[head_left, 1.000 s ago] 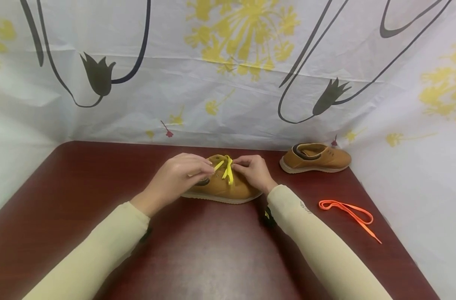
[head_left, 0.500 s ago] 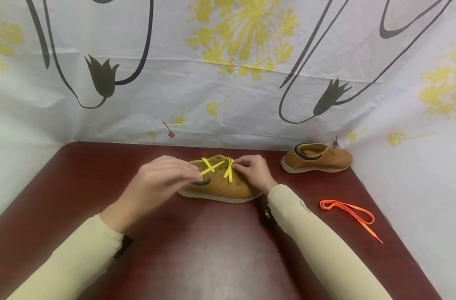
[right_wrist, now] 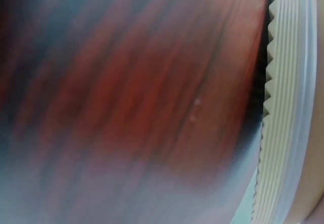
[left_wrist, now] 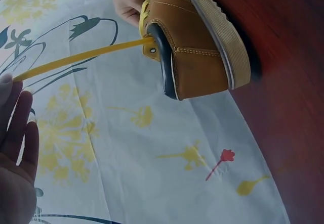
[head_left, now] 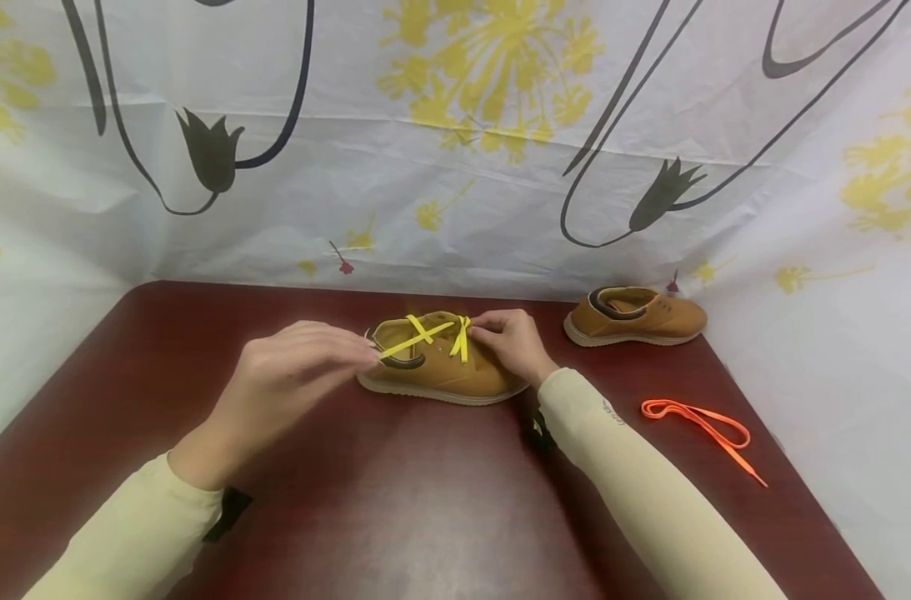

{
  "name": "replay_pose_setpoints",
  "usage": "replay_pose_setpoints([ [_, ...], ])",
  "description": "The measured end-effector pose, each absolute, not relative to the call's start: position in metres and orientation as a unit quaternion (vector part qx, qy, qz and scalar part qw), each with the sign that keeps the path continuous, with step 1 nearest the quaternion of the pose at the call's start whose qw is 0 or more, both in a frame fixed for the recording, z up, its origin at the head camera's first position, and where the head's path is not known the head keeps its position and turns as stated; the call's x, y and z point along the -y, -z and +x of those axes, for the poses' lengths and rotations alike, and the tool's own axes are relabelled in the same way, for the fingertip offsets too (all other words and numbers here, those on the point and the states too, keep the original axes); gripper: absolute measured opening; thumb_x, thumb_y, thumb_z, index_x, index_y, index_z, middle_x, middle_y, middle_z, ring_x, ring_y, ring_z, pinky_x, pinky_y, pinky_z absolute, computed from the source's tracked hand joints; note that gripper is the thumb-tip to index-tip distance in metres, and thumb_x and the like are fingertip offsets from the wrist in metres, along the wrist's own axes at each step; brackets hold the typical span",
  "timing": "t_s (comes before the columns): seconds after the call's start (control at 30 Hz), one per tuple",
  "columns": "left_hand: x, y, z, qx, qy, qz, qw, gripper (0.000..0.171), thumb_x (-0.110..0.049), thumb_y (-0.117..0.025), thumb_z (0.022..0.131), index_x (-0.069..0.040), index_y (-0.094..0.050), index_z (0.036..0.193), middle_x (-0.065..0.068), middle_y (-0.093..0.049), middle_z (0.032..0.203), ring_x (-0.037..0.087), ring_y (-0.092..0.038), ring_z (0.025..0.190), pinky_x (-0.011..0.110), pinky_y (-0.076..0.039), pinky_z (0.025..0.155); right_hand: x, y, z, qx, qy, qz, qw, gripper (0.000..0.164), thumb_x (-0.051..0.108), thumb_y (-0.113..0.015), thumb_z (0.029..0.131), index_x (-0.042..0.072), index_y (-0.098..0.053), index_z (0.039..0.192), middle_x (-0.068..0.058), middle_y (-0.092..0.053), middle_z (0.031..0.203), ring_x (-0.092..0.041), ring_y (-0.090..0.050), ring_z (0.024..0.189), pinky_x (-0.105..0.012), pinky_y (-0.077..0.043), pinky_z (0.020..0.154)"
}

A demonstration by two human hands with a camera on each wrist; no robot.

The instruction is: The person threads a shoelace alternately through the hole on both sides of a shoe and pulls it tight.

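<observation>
A tan shoe (head_left: 455, 379) stands on the table, toe to the right, with a yellow shoelace (head_left: 406, 343) through its eyelets. My left hand (head_left: 275, 383), left of the shoe, pinches one strand between thumb and fingertips. That strand (left_wrist: 83, 57) runs straight from the shoe opening to the fingers in the left wrist view. A second strand crosses under it over the opening. My right hand (head_left: 513, 343) pinches the lace near its front loops, thumb and forefinger close at the lowest eyelets. The right wrist view shows only the shoe's ridged sole (right_wrist: 281, 113) and tabletop.
A second tan shoe (head_left: 638, 321), with no lace showing, stands at the back right. A folded orange shoelace (head_left: 698, 421) lies near the right edge of the dark red table (head_left: 417, 500). Patterned white sheeting (head_left: 425, 150) rises behind and at both sides.
My left hand has moved left and slightly down, away from the eyelets, drawing the yellow strand out longer and straight. My right hand has stayed at the front loops.
</observation>
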State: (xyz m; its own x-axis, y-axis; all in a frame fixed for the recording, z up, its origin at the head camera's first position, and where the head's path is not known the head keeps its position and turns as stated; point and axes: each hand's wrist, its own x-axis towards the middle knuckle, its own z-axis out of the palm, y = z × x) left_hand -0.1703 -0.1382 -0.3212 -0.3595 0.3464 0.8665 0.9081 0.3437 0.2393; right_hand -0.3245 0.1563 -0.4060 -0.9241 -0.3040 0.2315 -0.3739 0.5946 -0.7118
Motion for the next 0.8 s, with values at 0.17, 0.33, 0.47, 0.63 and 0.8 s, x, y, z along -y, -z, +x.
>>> replay_pose_setpoints([
  [0.17,0.136,0.329,-0.171,0.749,0.386,-0.417,0.341,0.032,-0.034,-0.064,0.098,-0.007,-0.080,0.096,0.006,-0.079,0.092,0.014,-0.072,0.092,0.013,-0.048,0.097,-0.160,0.404,-0.327,0.899,-0.387,0.205,0.022,0.016,0.016,-0.074,0.093,0.008,-0.080,0.106,-0.008,-0.079,0.106,-0.023,-0.073,0.106,-0.041,-0.057,0.095],
  [0.33,0.131,0.333,-0.168,0.757,0.381,-0.410,0.337,0.034,-0.036,-0.062,0.099,-0.008,-0.080,0.095,0.005,-0.079,0.092,0.016,-0.073,0.085,0.011,-0.050,0.091,-0.163,0.390,-0.328,0.896,-0.370,0.240,-0.046,0.030,0.012,-0.074,0.091,0.009,-0.074,0.121,-0.009,-0.075,0.119,-0.023,-0.070,0.116,-0.041,-0.054,0.102],
  [0.47,0.127,0.333,-0.166,0.761,0.377,-0.408,0.335,0.036,-0.038,-0.060,0.100,-0.009,-0.080,0.095,0.004,-0.079,0.093,0.016,-0.074,0.086,0.012,-0.050,0.091,-0.161,0.370,-0.320,0.879,-0.406,0.243,-0.060,0.035,0.002,-0.067,0.093,0.006,-0.069,0.128,-0.012,-0.072,0.125,-0.025,-0.069,0.118,-0.041,-0.054,0.102],
  [0.63,0.122,0.334,-0.165,0.753,0.362,-0.422,0.351,0.031,-0.035,-0.061,0.100,-0.012,-0.081,0.095,0.001,-0.079,0.093,0.014,-0.073,0.086,0.015,-0.051,0.089,-0.149,0.346,-0.294,0.825,-0.494,0.273,0.012,0.025,0.003,-0.063,0.096,0.004,-0.072,0.120,-0.014,-0.073,0.120,-0.029,-0.069,0.111,-0.038,-0.059,0.092],
  [0.8,0.116,0.334,-0.167,0.740,0.362,-0.431,0.368,0.027,-0.032,-0.062,0.100,-0.012,-0.080,0.095,0.002,-0.079,0.093,0.016,-0.073,0.085,0.019,-0.052,0.088,-0.129,0.330,-0.268,0.777,-0.466,0.423,0.013,0.023,0.013,-0.056,0.102,0.009,-0.075,0.116,-0.008,-0.074,0.116,-0.022,-0.066,0.105,-0.027,-0.054,0.088],
])
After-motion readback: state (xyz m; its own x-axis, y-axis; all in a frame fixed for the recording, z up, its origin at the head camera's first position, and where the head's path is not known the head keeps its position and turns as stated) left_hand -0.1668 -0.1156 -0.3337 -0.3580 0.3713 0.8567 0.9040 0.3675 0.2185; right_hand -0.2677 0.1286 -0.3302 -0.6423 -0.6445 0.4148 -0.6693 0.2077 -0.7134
